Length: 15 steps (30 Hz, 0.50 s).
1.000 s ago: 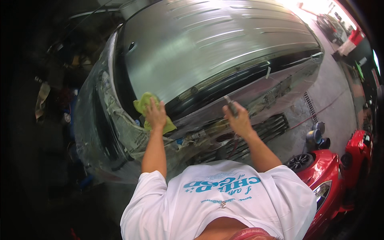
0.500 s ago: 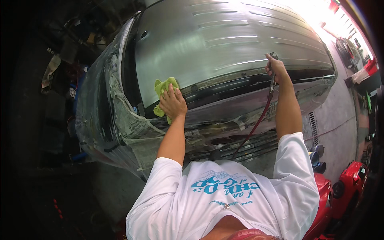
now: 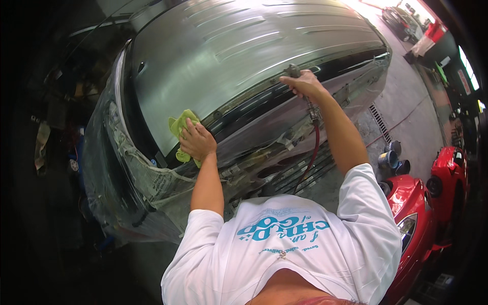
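Note:
My left hand (image 3: 199, 141) is closed on a yellow-green cloth (image 3: 179, 123), pressing it against the near front corner of a car roof (image 3: 198, 81). The roof is a dull, silvery grey with long raised ribs. Over the roof's near edge, my right hand (image 3: 309, 85) grips an air blow gun (image 3: 293, 70), its metal fitting hanging below the fist. From that fitting a dark red hose (image 3: 316, 142) drops toward the floor. Part of the gun is hidden by my fingers.
Clear plastic sheeting and masking paper (image 3: 157, 180) cover the car's front and side. On my right stand shiny red cars (image 3: 406, 201), with several round cans (image 3: 389, 159) near a floor drain grate (image 3: 378, 122). Dark clutter fills the far left.
My view has turned, so the car sits further left. My right hand has moved left along the roof edge with the air blow gun, now tilted differently. The cloth stays at the front corner.

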### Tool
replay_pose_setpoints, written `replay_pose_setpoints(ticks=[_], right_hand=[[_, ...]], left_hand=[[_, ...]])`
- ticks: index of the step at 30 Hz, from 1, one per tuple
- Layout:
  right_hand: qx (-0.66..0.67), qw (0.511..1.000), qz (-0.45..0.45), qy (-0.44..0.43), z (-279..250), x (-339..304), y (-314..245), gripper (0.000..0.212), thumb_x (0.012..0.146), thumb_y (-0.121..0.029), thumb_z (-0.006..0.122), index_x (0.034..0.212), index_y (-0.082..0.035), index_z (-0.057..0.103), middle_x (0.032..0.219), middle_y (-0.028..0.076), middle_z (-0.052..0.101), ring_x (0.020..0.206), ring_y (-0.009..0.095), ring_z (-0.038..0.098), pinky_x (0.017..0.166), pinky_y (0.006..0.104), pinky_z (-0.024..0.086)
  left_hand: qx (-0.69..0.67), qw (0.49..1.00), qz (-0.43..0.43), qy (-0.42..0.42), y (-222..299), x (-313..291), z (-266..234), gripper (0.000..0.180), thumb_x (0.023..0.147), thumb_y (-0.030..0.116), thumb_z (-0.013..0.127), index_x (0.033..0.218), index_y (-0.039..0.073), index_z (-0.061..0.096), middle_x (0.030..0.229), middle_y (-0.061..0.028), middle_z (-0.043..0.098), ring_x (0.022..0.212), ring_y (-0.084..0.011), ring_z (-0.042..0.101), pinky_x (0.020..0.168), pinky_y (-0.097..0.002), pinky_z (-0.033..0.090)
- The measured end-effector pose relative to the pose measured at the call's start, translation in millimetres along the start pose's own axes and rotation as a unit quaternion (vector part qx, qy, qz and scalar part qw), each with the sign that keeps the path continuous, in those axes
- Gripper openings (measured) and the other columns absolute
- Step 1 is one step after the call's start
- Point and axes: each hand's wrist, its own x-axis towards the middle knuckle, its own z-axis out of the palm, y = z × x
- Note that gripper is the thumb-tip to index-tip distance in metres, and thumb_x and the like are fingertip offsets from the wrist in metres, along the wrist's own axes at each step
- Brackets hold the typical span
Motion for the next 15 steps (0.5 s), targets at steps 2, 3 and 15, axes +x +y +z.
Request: replay_pose_setpoints(ticks=[2, 3, 15], right_hand=[[-0.058, 0.996, -0.011, 0.066, -31.1, -13.4, -4.8, 0.045, 0.087, -0.045, 0.089, 0.088, -0.004, 0.069, 0.072, 0.003, 0.064, 0.06, 0.011, 0.06, 0.049, 0.0287, 0.045], [-0.086, 0.992, -0.015, 0.093, -43.0, -21.5, -8.4, 0.045, 0.087, -0.045, 0.089, 0.089, -0.005, 0.069, 0.074, 0.002, 0.064, 0.062, 0.01, 0.06, 0.05, 0.0283, 0.044], [-0.493, 0.852, -0.177, 0.016, -30.8, 17.8, -36.7, 0.036, 0.094, -0.014, 0.067, 0.125, 0.005, 0.069, 0.12, 0.028, 0.073, 0.113, 0.042, 0.074, 0.1, 0.0498, 0.06]], left_hand=[[-0.027, 1.0, -0.007, -0.009, 3.1, -0.5, -1.1, 0.046, 0.111, 0.041, 0.05, 0.152, 0.022, 0.058, 0.142, -0.0153, 0.065, 0.13, -0.0415, 0.058, 0.104, -0.0575, 0.044], [-0.035, 0.999, -0.013, -0.015, 2.1, -0.3, -6.0, 0.044, 0.111, 0.039, 0.052, 0.151, 0.022, 0.059, 0.141, -0.015, 0.066, 0.129, -0.0408, 0.059, 0.104, -0.0567, 0.045], [-0.291, 0.954, -0.045, 0.058, 103.6, 22.6, 1.4, 0.041, 0.109, 0.028, 0.057, 0.145, 0.008, 0.061, 0.136, -0.0171, 0.068, 0.127, -0.0401, 0.061, 0.106, -0.054, 0.045]])
